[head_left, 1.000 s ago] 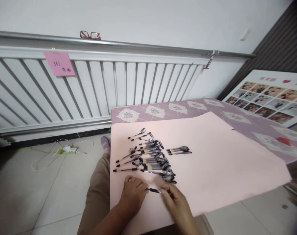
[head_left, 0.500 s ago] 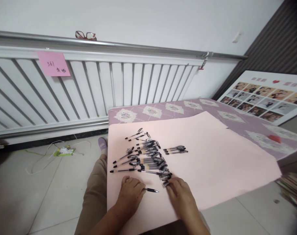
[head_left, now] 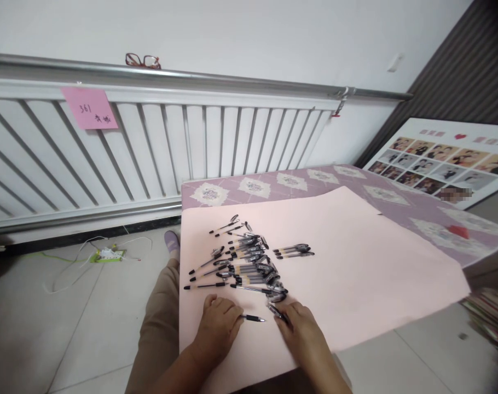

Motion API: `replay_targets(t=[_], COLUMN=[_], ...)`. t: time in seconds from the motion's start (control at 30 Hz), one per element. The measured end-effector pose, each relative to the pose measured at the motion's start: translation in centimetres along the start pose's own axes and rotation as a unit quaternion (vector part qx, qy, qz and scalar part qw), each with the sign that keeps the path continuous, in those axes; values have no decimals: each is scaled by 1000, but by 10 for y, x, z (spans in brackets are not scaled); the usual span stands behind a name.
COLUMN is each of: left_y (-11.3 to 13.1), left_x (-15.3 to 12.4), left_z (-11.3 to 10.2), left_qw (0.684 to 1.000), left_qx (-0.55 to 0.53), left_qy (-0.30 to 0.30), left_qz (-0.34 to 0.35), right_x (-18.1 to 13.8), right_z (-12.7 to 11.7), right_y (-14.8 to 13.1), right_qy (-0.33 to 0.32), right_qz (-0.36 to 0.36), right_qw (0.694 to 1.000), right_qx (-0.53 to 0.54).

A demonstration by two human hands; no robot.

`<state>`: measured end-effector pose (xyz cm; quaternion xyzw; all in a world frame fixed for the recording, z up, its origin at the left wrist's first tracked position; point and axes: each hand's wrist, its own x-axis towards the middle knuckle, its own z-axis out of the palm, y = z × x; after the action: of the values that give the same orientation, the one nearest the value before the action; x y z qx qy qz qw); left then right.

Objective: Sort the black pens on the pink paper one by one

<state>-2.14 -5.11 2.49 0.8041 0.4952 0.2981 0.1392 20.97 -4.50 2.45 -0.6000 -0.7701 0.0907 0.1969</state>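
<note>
My left hand (head_left: 218, 327) rests on the pink paper sheet (head_left: 368, 273), fingers curled round a black pen (head_left: 254, 318) whose tip sticks out to the right. My right hand (head_left: 303, 330) lies just right of that tip and pinches a small dark pen cap (head_left: 279, 313) at the near edge of the pen pile. The pile of several black-and-clear pens (head_left: 249, 262) lies just beyond both hands. Three more pens (head_left: 294, 251) lie side by side to the right of the pile.
The pink sheet covers a table with a purple patterned cloth (head_left: 314, 180); a small red object (head_left: 458, 231) lies on the cloth. A white radiator (head_left: 150, 148) with a pink note (head_left: 90, 108) and glasses (head_left: 142, 59) stands behind. A photo board (head_left: 446, 164) leans right. A power strip (head_left: 107, 254) lies on the floor.
My right hand left the pen's tip, reached to the pile's near edge and now pinches a cap. My left hand keeps hold of its pen.
</note>
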Motion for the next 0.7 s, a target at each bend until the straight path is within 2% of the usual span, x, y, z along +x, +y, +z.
replay_targets(t=[0.27,0.37,0.47,0.6,0.7], left_y=[1,1,1,1,1], left_x=[0,-1,-1,-1,-1], left_z=[0,0,0,0,0], left_qw=[1000,1000,1000,1000,1000], left_qx=[-1,1,1,4,4], left_qy=[12,11,11,11,0], left_qz=[0,0,-5,-7,-10], right_x=[-3,-6,-9,-10,-9], right_z=[-6,-9,-16,-22,-24], right_y=[-10,-13,-15,-14,-14], right_qy=[6,9,-22,-36,-37], right_qz=[-12,42,109,111,100], right_qw=[999,995,981,959,952], right_qx=[41,87,158,258,289])
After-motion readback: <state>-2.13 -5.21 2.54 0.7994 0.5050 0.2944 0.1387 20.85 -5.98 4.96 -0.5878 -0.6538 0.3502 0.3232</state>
